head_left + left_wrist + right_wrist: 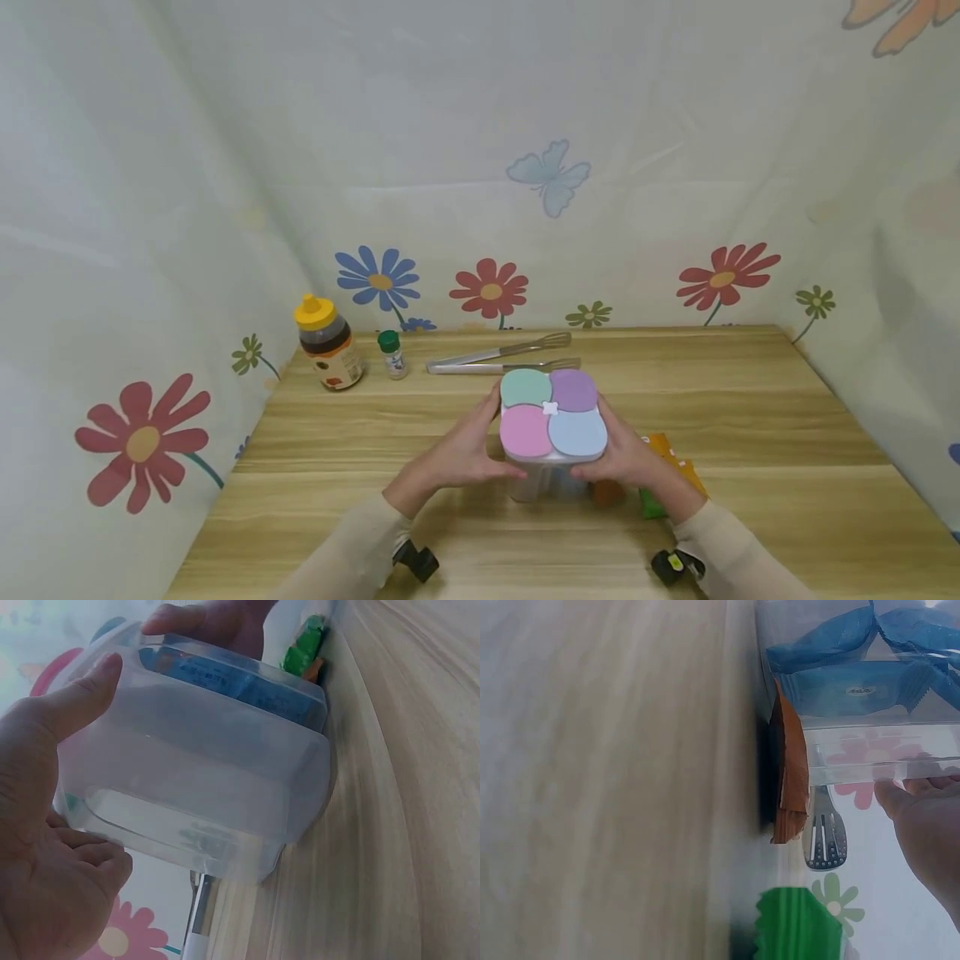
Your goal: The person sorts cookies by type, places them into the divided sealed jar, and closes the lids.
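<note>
A clear plastic storage box [202, 765] stands upright on the wooden table, topped by a lid [527, 432] with green, purple, pink and blue petal-shaped flaps. My left hand [468, 450] grips its left side near the top, thumb at the front. On the opposite side my right hand [626, 450] holds it the same way. Through the clear wall, blue wrapped packets [855, 688] show in one compartment; the compartment facing the left wrist camera looks empty. Against the box's base leans a brown packet [791, 765]. Beyond it lies a green packet [796, 926], close to orange packets [662, 445].
At the back left stand a squeeze bottle [339, 358] with a yellow cap and a small shaker [393, 360] with a green cap. Two long metal utensils with slotted ends, an upper one [495, 353] and a lower one [480, 367], lie behind the box. A flowered curtain [435, 208] encloses the table.
</note>
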A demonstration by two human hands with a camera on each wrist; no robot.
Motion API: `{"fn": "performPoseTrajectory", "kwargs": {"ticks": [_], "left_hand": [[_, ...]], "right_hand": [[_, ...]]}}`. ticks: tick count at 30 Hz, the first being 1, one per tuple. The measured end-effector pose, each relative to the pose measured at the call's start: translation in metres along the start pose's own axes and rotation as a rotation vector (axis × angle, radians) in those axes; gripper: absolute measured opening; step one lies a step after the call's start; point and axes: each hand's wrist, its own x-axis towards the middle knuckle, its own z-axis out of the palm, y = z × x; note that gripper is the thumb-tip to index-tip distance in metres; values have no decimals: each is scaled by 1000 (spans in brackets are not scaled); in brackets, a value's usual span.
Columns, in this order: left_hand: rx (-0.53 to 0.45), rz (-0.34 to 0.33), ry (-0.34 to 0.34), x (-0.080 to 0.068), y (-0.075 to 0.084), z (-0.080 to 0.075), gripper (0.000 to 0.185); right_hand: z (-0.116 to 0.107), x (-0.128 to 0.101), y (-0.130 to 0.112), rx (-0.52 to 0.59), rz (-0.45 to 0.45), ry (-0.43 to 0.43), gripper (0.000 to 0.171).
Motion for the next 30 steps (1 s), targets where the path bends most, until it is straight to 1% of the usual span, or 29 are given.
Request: {"fn": "performPoseTrajectory", "kwargs": {"ticks": [5, 9, 12, 17, 21, 23, 28, 30], "left_hand": [[-29, 20, -5, 1, 1, 1, 126], [-59, 18, -13, 1, 1, 1, 124], [-98, 9, -14, 0, -1, 2, 123], [-165, 17, -14, 0, -4, 4, 121], [-182, 11, -26, 0, -4, 6, 117], [-186, -5, -31, 0, -3, 6, 116], [-202, -26, -23, 0, -1, 7, 115], [-209, -18, -18, 0, -1, 7, 114]], "right_hand": [[0, -3, -1, -14, 0, 9, 116], [1, -5, -1, -24, -4, 14, 114], [1, -4, -2, -11, -24, 8, 113], [2, -3, -2, 3, -41, 9, 111], [1, -6, -1, -1, -23, 35, 110], [0, -7, -1, -6, -15, 43, 110], [-1, -6, -2, -27, -3, 33, 112], [-1, -6, -2, -40, 10, 31, 112]]}}
